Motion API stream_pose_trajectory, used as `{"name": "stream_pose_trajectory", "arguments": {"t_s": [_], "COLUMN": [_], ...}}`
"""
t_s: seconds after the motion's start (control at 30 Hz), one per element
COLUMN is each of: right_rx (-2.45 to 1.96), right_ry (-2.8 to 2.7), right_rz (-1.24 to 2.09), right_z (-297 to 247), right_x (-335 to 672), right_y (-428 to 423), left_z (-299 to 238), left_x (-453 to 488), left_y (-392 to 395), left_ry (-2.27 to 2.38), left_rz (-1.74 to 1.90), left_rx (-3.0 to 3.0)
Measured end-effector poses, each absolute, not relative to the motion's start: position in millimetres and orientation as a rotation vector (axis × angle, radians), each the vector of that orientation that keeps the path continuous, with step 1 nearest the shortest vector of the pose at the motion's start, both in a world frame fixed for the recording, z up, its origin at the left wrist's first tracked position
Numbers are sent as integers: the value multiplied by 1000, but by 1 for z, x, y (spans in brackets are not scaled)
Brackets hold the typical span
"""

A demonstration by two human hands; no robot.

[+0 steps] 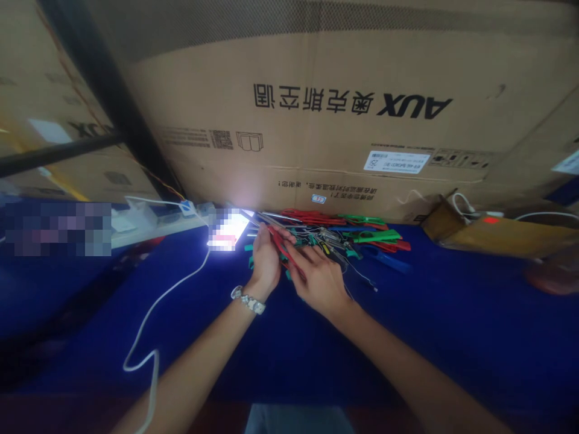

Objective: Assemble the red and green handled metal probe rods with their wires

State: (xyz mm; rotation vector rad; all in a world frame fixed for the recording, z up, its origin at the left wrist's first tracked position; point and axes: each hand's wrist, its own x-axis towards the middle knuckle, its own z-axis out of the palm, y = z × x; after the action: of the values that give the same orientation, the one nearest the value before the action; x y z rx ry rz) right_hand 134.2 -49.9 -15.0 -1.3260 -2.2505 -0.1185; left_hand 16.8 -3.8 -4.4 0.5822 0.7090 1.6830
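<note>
My left hand (266, 258), with a watch (248, 300) at its wrist, is closed around a slim tool with a red handle (292, 259). A grey, metal-looking end of it points up and left. My right hand (320, 280) has its fingers bent over the lower end of the same red handle. Its exact kind is too blurred to tell. Just beyond my hands lies a heap of similar tools with red handles (312, 216) and green handles (377, 236), mixed with thin metal rods and wires. A blue handle (389, 260) lies at the heap's right side.
A lit phone (235, 226) leans left of the heap, and a white cable (151, 319) runs from it toward me. A large cardboard box (316, 60) walls off the back. An open carton (488, 232) stands at the right on the blue cloth (452, 337).
</note>
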Motion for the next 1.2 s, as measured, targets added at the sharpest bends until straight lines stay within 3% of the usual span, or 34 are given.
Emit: {"name": "stream_pose_trajectory", "arguments": {"t_s": [0.4,0.6,0.7,0.87,1.2], "right_rx": [-1484,-1446,-1509,-1763,-1777], "right_ry": [-2061,-2349,-2343,-2377,-2389], "right_rz": [-178,-171,-103,-305,-338], "right_z": [-12,-9,0,10,12], "right_x": [166,175,176,180,179], "right_y": [-34,-27,-8,49,87], "left_z": [-11,-1,2,2,-3], "left_x": [8,9,11,13,13], "left_y": [4,2,1,3,2], "left_ry": [758,649,618,580,586], "left_rz": [1798,1679,1637,1582,1557], "left_rx": [520,416,410,425,446]}}
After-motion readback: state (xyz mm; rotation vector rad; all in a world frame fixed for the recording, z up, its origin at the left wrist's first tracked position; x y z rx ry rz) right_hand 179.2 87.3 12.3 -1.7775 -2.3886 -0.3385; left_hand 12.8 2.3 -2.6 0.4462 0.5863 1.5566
